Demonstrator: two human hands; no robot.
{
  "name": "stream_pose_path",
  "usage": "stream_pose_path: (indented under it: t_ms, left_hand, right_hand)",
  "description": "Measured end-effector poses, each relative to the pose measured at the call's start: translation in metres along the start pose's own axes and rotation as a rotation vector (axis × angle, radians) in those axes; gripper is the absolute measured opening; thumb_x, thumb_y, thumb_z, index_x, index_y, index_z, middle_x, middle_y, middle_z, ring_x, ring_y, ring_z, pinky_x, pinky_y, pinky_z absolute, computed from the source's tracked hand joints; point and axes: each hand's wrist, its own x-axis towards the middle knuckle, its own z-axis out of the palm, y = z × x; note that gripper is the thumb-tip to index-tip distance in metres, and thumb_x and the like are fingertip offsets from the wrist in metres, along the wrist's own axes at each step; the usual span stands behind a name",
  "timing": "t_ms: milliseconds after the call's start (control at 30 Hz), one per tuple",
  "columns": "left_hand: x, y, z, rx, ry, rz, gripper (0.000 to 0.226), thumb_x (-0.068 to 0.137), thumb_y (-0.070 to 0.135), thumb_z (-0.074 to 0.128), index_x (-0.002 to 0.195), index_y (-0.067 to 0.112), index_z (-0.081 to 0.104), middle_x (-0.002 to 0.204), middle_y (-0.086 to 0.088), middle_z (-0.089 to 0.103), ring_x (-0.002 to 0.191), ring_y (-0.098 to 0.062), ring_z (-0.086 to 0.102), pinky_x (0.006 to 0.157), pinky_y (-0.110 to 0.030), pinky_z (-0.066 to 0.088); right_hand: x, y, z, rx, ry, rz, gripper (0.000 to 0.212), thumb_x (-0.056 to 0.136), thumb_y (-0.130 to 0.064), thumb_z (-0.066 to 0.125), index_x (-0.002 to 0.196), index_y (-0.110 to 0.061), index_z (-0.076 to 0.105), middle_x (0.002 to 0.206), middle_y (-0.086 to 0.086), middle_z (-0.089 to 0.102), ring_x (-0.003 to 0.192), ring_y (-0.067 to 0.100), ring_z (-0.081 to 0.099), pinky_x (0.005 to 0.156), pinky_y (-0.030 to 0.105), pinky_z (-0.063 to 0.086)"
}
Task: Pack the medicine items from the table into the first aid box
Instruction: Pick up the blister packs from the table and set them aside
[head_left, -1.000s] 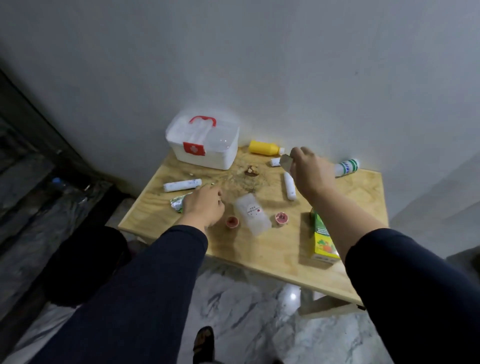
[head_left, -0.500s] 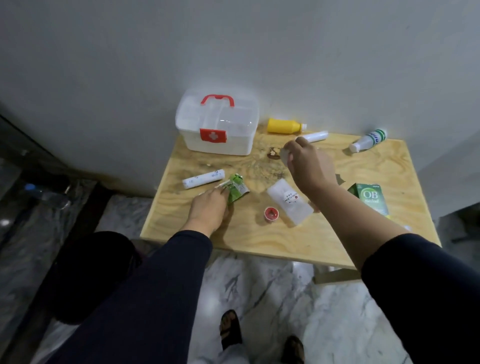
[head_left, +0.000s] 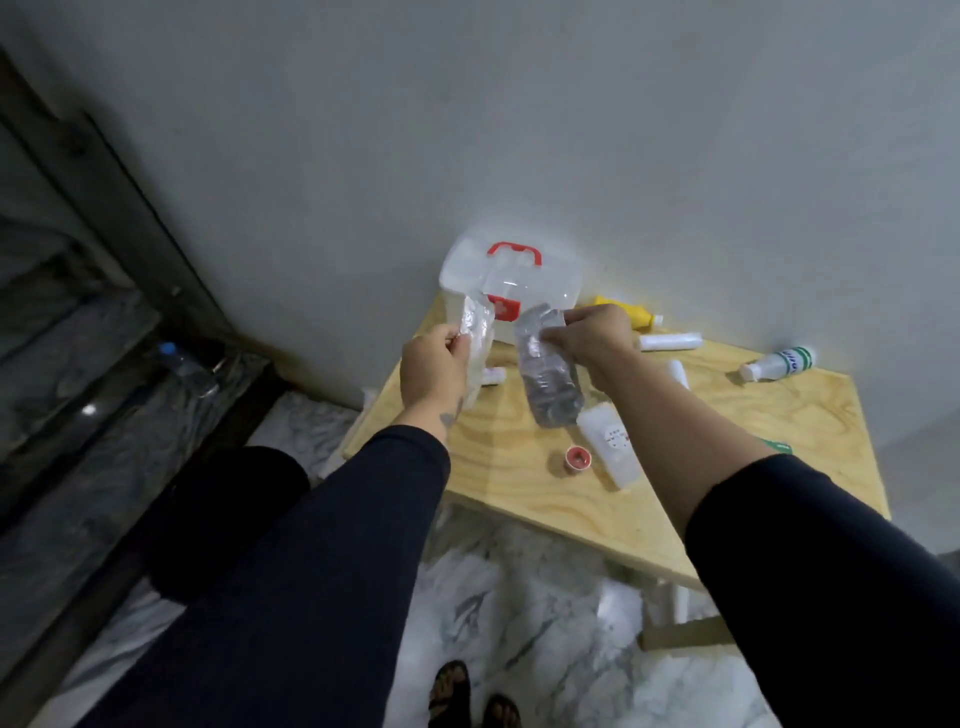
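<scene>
Presently held: two clear blister strips, one per hand, both lifted above the table (head_left: 810, 415) just in front of the first aid box (head_left: 511, 283). Left hand (head_left: 434, 364), fingers pinched shut on the top of the left strip (head_left: 477, 343); strip hangs long axis near vertical. Right hand (head_left: 592, 340), fingers closed on the upper end of the right strip (head_left: 548, 376); long axis tilted, lower end pointing away from the box. Box: against the wall, lid apparently shut, red handle up, directly beyond both hands; the right hand looks slightly nearer. Remaining on the table to the right of the box: yellow bottle (head_left: 631, 316), white tube (head_left: 670, 341), green-banded bottle (head_left: 779, 362); nearer than the box, clear container (head_left: 610, 447), red cap (head_left: 577, 460).
</scene>
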Motion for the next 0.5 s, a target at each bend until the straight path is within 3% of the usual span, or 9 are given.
stream_pose_path:
  t_ms: [67,100,167,267,400,500]
  left_hand:
    - [-0.001,-0.006,-0.024,-0.091,0.094,-0.083,0.020,0.094,0.018,0.059,0.097,0.002,0.070,0.083,0.000,0.061,0.078,-0.015,0.055,0.069,-0.023,0.038]
    - [-0.002,-0.012,-0.036,-0.117,0.127,-0.119,0.019,0.093,0.019,0.060,0.097,0.003,0.070,0.084,0.000,0.061,0.079,-0.015,0.055,0.069,-0.022,0.038]
    - [-0.004,-0.027,-0.062,-0.132,0.169,-0.166,0.015,0.092,0.019,0.061,0.093,0.006,0.068,0.084,-0.002,0.062,0.078,-0.017,0.055,0.068,-0.022,0.038]
    - [-0.008,-0.053,-0.104,-0.146,0.246,-0.246,0.018,0.094,0.017,0.058,0.102,0.003,0.066,0.090,-0.005,0.063,0.080,-0.018,0.055,0.069,-0.023,0.038]
    - [-0.013,-0.097,-0.162,-0.131,0.366,-0.323,0.019,0.094,0.016,0.058,0.104,0.002,0.066,0.102,-0.013,0.070,0.083,-0.020,0.057,0.071,-0.026,0.041]
    - [-0.019,-0.133,-0.201,-0.114,0.427,-0.371,0.022,0.095,0.016,0.058,0.108,0.001,0.067,0.103,-0.012,0.070,0.087,-0.021,0.061,0.073,-0.023,0.040]
  right_hand:
    - [-0.010,-0.014,0.022,0.085,-0.074,0.017,0.010,0.079,-0.009,0.073,0.074,-0.016,0.070,0.069,0.002,0.063,0.066,0.017,0.061,0.064,0.022,0.055]
    - [-0.015,-0.021,0.035,0.121,-0.124,0.023,0.007,0.082,-0.009,0.071,0.077,-0.015,0.070,0.073,0.006,0.063,0.068,0.020,0.061,0.068,0.029,0.055]
    - [-0.027,-0.033,0.065,0.182,-0.232,0.016,0.007,0.087,-0.008,0.064,0.093,-0.012,0.065,0.080,0.010,0.058,0.065,0.022,0.056,0.059,0.032,0.051]
    - [-0.045,-0.051,0.114,0.202,-0.341,0.005,0.009,0.088,-0.012,0.063,0.090,-0.018,0.056,0.084,0.008,0.058,0.071,0.021,0.055,0.055,0.028,0.048]
    - [-0.074,-0.072,0.184,0.143,-0.436,-0.044,0.016,0.087,-0.015,0.067,0.096,-0.018,0.054,0.066,0.002,0.049,0.056,0.015,0.043,0.051,0.026,0.043]
    - [-0.095,-0.082,0.238,0.080,-0.509,-0.056,0.013,0.085,-0.014,0.069,0.080,-0.015,0.057,0.061,0.003,0.048,0.053,0.016,0.042,0.055,0.029,0.044]
